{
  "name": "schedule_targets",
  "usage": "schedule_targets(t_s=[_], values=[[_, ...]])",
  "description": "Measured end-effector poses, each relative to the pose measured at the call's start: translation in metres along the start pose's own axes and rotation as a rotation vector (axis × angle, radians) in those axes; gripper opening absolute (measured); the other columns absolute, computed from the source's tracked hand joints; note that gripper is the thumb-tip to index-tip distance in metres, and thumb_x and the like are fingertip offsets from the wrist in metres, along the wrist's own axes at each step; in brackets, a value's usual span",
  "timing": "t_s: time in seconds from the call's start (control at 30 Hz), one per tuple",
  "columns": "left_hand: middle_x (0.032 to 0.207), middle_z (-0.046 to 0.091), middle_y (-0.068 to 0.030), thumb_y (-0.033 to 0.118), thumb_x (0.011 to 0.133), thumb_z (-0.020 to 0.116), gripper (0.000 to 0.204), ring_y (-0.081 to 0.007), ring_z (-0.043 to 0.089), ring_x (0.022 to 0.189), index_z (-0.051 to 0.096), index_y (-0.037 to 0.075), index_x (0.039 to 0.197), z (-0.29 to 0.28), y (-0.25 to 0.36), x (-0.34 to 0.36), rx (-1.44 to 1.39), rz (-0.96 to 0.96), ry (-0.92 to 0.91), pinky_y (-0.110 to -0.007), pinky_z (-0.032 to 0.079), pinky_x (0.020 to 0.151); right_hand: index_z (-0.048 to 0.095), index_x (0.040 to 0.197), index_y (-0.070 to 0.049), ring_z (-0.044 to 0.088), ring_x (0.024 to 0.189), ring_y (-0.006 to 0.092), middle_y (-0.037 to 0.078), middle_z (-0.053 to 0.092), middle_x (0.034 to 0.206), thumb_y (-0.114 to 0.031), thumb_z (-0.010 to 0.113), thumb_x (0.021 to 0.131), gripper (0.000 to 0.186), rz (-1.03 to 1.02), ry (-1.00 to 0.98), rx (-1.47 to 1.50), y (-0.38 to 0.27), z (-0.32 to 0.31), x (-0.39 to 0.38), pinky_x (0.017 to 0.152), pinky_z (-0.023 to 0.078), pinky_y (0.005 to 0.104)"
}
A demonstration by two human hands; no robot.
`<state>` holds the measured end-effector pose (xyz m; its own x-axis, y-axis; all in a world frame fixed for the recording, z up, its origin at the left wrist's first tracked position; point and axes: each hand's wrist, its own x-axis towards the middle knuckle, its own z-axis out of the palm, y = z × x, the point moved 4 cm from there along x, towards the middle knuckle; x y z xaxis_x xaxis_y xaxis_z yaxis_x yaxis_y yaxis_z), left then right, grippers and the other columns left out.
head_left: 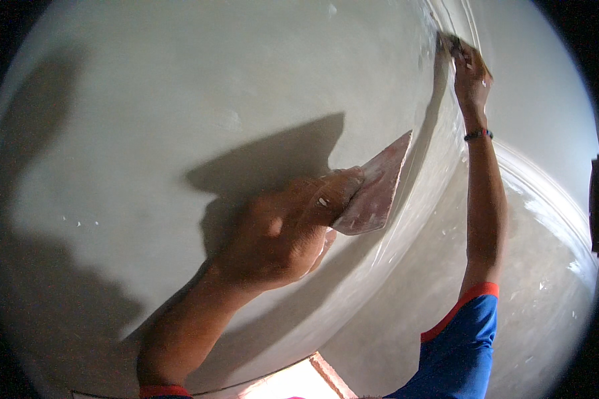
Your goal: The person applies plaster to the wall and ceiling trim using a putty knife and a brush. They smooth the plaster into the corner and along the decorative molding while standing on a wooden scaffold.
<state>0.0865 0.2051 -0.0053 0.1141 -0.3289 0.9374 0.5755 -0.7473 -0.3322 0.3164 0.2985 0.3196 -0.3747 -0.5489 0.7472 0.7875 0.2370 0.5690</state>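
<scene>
My left hand (283, 236) grips a flat putty blade (379, 186) with a pinkish, plaster-smeared face, held close to the grey wall (113, 126). Its shadow falls on the wall to the left. High at the upper right, my right hand (471, 80) reaches to the white cornice moulding (518, 169) at the top of the wall, fingers closed round a small dark thing (454, 46) that I cannot make out. White smears mark its knuckles.
The white ceiling (532, 86) fills the upper right, with a dark object (596, 203) at the far right edge. A second grey wall (546, 319) with white patches meets this one in a corner. A bright opening (299, 379) shows at the bottom.
</scene>
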Motion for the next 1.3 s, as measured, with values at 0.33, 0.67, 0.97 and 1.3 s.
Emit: schedule_targets(t_s=[0.33,0.67,0.97,1.3], values=[[0.113,0.058,-0.0234,-0.009,0.068,0.065,0.067,-0.0346,0.063,0.096,0.039,-0.002,0.129,-0.003,-0.003,-0.002,-0.023,-0.019,-0.036,-0.038,0.056,0.080,0.065,0.097,-0.010,0.066,0.079,0.0184,0.006,0.065,0.091,-0.008,0.070,0.079,0.019,0.039,0.174,0.227,-0.038,0.014,-0.009,0.069,0.054,0.0313],[0.111,0.059,-0.0240,-0.008,0.070,0.065,0.069,-0.0322,0.064,0.096,0.037,-0.001,0.133,0.000,-0.002,-0.004,0.020,-0.005,-0.035,-0.036,0.058,0.076,0.065,0.091,-0.007,0.064,0.073,0.0207,0.008,0.063,0.087,-0.009,0.070,0.078,0.014,0.051,0.238,0.184,-0.031,0.016,-0.005,0.067,0.051,0.0315],[0.111,0.058,-0.0252,-0.011,0.068,0.064,0.067,-0.0359,0.062,0.099,0.038,-0.003,0.130,-0.004,0.000,-0.001,-0.009,-0.059,-0.085,-0.038,0.056,0.082,0.065,0.091,-0.008,0.063,0.073,0.0220,0.008,0.063,0.087,-0.008,0.070,0.077,0.015,0.015,0.204,0.172,-0.031,0.014,-0.003,0.066,0.050,0.0325],[0.112,0.058,-0.0247,-0.011,0.069,0.064,0.068,-0.0342,0.063,0.098,0.037,-0.003,0.131,-0.004,0.002,0.002,0.015,-0.023,-0.055,-0.037,0.058,0.079,0.065,0.093,-0.005,0.065,0.077,0.0173,0.007,0.063,0.087,-0.011,0.070,0.080,0.015,0.043,0.188,0.165,-0.029,0.022,0.000,0.071,0.051,0.0297]])
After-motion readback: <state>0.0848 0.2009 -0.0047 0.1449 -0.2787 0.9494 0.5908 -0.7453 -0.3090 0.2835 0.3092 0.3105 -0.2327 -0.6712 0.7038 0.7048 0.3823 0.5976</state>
